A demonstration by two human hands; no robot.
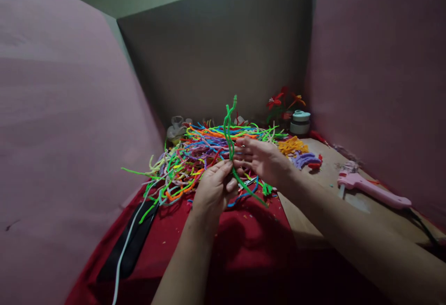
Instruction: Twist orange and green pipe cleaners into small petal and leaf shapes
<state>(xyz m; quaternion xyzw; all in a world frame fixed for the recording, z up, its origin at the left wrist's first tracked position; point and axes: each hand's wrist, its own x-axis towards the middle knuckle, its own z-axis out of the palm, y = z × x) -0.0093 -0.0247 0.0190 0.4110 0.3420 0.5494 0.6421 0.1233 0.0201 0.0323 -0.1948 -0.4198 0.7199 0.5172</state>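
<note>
Two green pipe cleaners (228, 131), twisted together low down, stand upright between my hands, with a green tail slanting down to the right. My left hand (218, 182) pinches them between thumb and fingers near the twist. Beside them on the right is my right hand (259, 158), its fingers stretched out and close to the stems; whether they touch is hard to see. Behind both hands spreads a big heap of pipe cleaners (195, 149) in many colours. Part of a pair of scissors (247, 183) shows beneath the hands.
A pink hot glue gun (374, 189) lies on the wooden board (313, 207) at right. Orange pieces (292, 145) and purple pieces (305, 159) sit near red flowers (278, 100) and a lidded container (299, 123). A white cable (127, 244) crosses a black object (128, 244) on the red cloth (251, 249).
</note>
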